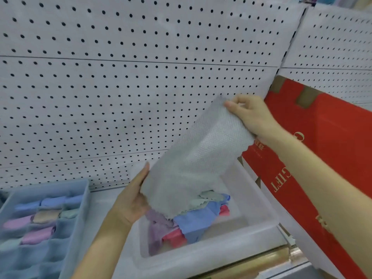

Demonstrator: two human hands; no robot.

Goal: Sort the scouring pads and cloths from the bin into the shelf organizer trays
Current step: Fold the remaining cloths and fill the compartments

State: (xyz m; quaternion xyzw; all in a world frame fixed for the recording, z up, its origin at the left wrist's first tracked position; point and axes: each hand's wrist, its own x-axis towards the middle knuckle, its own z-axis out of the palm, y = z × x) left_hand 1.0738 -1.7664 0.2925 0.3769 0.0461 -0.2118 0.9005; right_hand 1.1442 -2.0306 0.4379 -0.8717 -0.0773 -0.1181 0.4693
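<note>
You hold a grey cloth (193, 158) stretched between both hands in the middle of the frame. Your right hand (249, 115) pinches its upper corner at centre right; your left hand (133, 200) grips its lower edge at lower centre. The cloth hangs above the clear bin (255, 226), where blue, red, purple and green cloths (193, 220) lie in a heap. The blue organizer tray (80, 200) sits at lower left, rolled cloths (40, 222) in its compartments. A red box (322, 148) leans at right.
</note>
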